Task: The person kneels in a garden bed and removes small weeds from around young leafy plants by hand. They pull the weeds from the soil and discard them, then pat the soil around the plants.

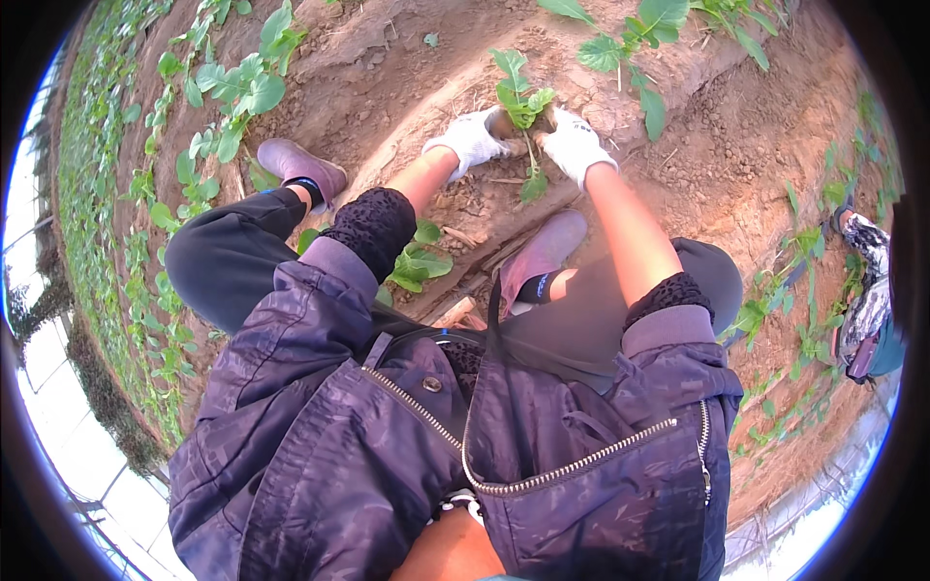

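A young leafy green plant [517,102] with lobed leaves stands in reddish-brown soil before me, one leaf hanging down on the near side. My left hand [474,139], in a white knit glove with soiled fingertips, is at the soil just left of its base. On the other side, my right hand [574,141], gloved the same way, has its fingers at the plant's base. The fingertips of both hands are partly hidden by leaves and soil, so whether either grips the stem is unclear.
Leafy plants [243,91] grow in rows at the left, with more [639,43] at the upper right. My purple boots [545,247] stand on the soil either side of a low ridge. Another person's patterned sleeve or trouser leg [864,254] shows at the far right.
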`<state>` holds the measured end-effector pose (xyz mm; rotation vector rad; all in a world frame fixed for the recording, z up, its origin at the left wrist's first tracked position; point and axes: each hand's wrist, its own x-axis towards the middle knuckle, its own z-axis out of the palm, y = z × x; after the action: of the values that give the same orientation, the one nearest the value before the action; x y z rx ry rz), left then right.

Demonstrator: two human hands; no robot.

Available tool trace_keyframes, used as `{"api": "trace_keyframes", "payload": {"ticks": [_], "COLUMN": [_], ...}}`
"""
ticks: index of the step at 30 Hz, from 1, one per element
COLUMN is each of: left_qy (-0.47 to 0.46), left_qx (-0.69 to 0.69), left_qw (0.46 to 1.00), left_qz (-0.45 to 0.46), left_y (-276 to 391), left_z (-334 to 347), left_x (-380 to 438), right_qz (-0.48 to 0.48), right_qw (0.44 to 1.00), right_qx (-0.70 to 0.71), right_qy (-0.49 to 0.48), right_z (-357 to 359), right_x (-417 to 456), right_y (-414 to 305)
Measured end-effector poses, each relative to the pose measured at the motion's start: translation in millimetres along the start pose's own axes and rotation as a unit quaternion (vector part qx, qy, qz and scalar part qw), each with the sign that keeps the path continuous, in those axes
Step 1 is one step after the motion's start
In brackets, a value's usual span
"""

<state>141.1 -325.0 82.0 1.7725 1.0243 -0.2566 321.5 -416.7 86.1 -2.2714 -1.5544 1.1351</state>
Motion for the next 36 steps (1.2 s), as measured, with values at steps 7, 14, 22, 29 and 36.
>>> {"api": "trace_keyframes", "payload": {"ticks": [7,14,22,29,36], "left_qy": [0.009,0.064,0.061,0.118,0.042], "left_qx": [-0.040,-0.001,0.118,0.105,0.185], "left_qw": [0.999,0.998,0.991,0.982,0.980], "left_qz": [-0.002,-0.019,0.026,0.100,0.053], "left_y": [4,-1,5,-17,0], "left_z": [-2,16,9,22,16], "left_x": [-5,2,-10,-4,-10], "right_qz": [0.018,-0.009,-0.041,-0.060,-0.038], "right_qw": [1.000,0.999,0.999,0.997,0.999], "right_qx": [-0.007,-0.047,-0.020,-0.034,-0.016], "right_qy": [-0.010,0.007,0.022,0.034,0.021], "right_z": [-3,20,19,21,14], "right_x": [-8,7,3,6,2], "right_y": [-7,15,13,12,10]}}
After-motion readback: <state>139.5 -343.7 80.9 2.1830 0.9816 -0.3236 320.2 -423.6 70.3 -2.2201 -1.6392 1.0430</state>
